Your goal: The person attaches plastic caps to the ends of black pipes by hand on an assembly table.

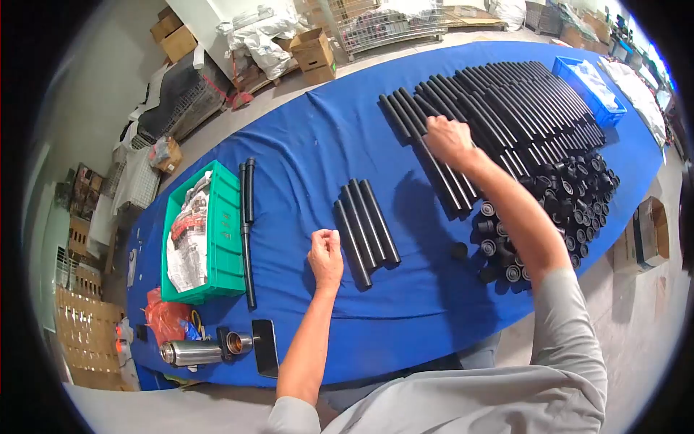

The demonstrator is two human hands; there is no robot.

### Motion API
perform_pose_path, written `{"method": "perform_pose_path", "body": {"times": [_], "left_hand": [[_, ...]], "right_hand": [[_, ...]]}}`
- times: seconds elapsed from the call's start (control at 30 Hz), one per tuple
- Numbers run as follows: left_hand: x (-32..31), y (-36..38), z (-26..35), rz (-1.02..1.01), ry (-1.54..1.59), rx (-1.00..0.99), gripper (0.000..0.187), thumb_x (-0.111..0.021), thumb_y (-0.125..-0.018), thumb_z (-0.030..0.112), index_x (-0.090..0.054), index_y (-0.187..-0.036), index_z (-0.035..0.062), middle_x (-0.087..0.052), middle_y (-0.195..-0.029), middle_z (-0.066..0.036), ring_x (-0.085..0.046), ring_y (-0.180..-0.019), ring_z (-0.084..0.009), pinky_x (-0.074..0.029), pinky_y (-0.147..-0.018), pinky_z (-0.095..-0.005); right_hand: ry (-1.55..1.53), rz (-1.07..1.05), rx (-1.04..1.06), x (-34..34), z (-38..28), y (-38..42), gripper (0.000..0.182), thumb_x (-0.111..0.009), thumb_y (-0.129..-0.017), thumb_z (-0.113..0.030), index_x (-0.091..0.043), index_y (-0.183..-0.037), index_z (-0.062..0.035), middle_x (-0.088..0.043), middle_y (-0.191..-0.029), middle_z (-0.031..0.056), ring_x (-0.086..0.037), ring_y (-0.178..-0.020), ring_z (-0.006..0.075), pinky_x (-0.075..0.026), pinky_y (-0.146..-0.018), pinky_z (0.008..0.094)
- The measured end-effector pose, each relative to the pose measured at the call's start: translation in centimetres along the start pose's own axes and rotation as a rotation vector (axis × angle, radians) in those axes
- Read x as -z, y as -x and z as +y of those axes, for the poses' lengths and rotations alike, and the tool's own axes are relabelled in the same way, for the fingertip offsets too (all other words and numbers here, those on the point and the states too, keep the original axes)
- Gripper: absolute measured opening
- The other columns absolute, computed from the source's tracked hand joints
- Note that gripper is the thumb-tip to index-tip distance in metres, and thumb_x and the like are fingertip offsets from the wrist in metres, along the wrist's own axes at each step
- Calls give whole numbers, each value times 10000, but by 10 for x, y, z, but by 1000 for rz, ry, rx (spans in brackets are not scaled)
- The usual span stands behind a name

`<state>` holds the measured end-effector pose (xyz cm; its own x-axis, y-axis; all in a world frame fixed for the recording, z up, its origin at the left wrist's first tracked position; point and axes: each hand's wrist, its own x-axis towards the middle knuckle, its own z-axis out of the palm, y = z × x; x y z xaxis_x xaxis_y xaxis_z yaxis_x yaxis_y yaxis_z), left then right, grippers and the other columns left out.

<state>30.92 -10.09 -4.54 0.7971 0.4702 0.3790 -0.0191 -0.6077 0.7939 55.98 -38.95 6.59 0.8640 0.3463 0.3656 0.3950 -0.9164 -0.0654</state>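
My right hand [448, 139] is closed at the left end of a wide array of black tubes [506, 94], its fingers curled down on a black tube [434, 168]; the fingertips are hidden. My left hand [327, 257] is held in a loose fist, with nothing showing in it. Just to its right, several black tubes [367, 231] lie side by side on the blue cloth [289, 210]. A heap of black round caps [564, 210] sits below the array, near my right forearm.
On the left stands a green crate [228, 239] with newspaper in it, and dark tubes [248, 217] lie along its side. A steel flask [195, 352], a phone [265, 349] and an orange bag [166, 316] are near the front edge. A blue basket [611, 108] stands far right.
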Motion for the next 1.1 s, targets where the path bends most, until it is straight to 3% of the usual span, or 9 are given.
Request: {"method": "perform_pose_path", "body": {"times": [0.23,0.33,0.4,0.5,0.67,0.87,0.97,1.0,1.1], "left_hand": [[1,0,7,-18,37,32,287,-684,-1021,294,-622,-1014,14,-641,-707,-38,-596,-637,-109,-487,-601,-292],[2,0,7,-43,4,50,279,-682,-1007,306,-640,-1029,31,-695,-726,-103,-695,-648,-220,-538,-617,-367],[1,-1,6,-31,26,38,254,-687,-1000,282,-643,-1025,33,-696,-725,-105,-697,-647,-223,-538,-614,-369],[1,-1,5,-35,22,46,224,-691,-992,252,-647,-1014,33,-698,-727,-109,-699,-647,-232,-538,-614,-375],[2,-1,6,-39,70,19,186,-684,-988,210,-642,-984,28,-705,-746,-121,-706,-658,-258,-545,-632,-390],[2,-2,3,-33,77,3,187,-675,-990,203,-639,-979,20,-717,-786,-131,-725,-710,-274,-557,-667,-396],[1,-2,-2,28,65,-50,195,-673,-990,207,-641,-984,15,-720,-800,-141,-730,-728,-280,-558,-682,-400],[-2,-2,-10,43,107,-42,236,-674,-1005,232,-642,-1000,-2,-683,-759,-71,-668,-690,-139,-540,-647,-317],[1,-5,-13,1,304,112,234,-677,-1012,268,-649,-1037,37,-690,-796,-55,-639,-667,-102,-512,-599,-267]], "right_hand": [[351,-209,42,-41,47,-35,162,-646,-921,-112,-762,-1014,-47,-769,-1047,145,-767,-979,280,-620,-780,401],[384,-296,30,-42,43,-40,174,-655,-917,-132,-775,-1015,-54,-776,-1060,117,-766,-994,262,-619,-783,397],[397,-407,47,-35,41,-46,190,-646,-921,-147,-776,-1025,-56,-778,-1069,105,-765,-1003,255,-618,-783,398],[449,-306,80,-49,48,-50,203,-615,-938,-165,-778,-1001,-62,-781,-1032,73,-768,-970,250,-617,-774,402],[391,-37,171,-32,53,-41,171,-576,-943,-136,-689,-965,-10,-745,-884,142,-765,-814,280,-618,-700,405],[435,146,314,32,26,-26,114,-599,-927,-117,-616,-950,-6,-700,-854,152,-758,-745,293,-619,-592,385],[249,214,259,80,1,-7,257,-588,-1014,-269,-585,-1007,-12,-688,-875,158,-742,-735,326,-611,-591,430],[199,215,244,92,-8,-1,291,-585,-1026,-302,-581,-1011,-12,-686,-876,160,-739,-740,335,-610,-593,440],[-21,315,226,118,-40,30,315,-612,-1016,-322,-550,-964,-17,-667,-859,173,-694,-703,378,-573,-591,478]]}}
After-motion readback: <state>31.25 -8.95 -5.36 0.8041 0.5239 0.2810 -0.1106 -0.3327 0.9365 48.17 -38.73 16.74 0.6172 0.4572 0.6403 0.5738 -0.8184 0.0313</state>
